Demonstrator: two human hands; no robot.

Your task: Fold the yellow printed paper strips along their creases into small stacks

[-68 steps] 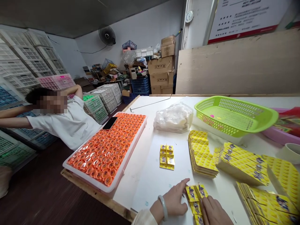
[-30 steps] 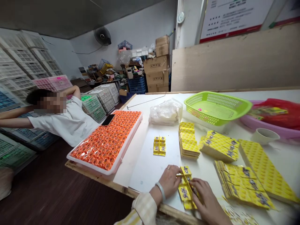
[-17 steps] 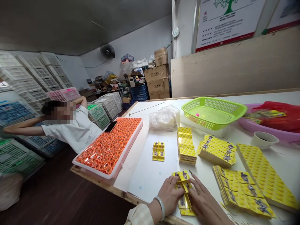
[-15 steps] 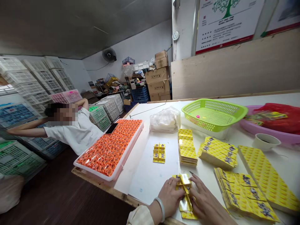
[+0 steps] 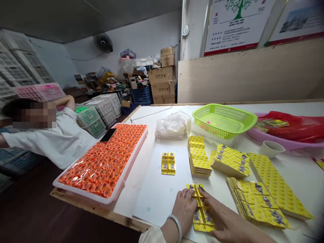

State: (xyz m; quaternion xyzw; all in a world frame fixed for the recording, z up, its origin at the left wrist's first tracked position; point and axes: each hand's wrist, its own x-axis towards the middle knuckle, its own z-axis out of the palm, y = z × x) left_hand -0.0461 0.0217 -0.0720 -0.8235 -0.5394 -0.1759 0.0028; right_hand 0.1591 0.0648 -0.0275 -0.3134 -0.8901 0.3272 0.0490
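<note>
Head view, bottom centre: the left hand [image 5: 186,210] and right hand [image 5: 222,221] lie flat, fingers spread, pressing the yellow folded card [image 5: 201,211] on the white table [image 5: 162,192]. Half a second ago its flaps stood raised; now it lies flatter, folding nearly done.

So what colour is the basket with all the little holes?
The basket is bright lime green, with a small pink bit inside; the head view shows it, beyond the yellow card stacks.

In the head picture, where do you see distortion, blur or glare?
Head view: wide-angle bending stretches the edges; the crates at far left are smeared; the orange pieces in the tray show glossy highlights; both hands, left hand and right hand, look sharp on the yellow card.
</note>
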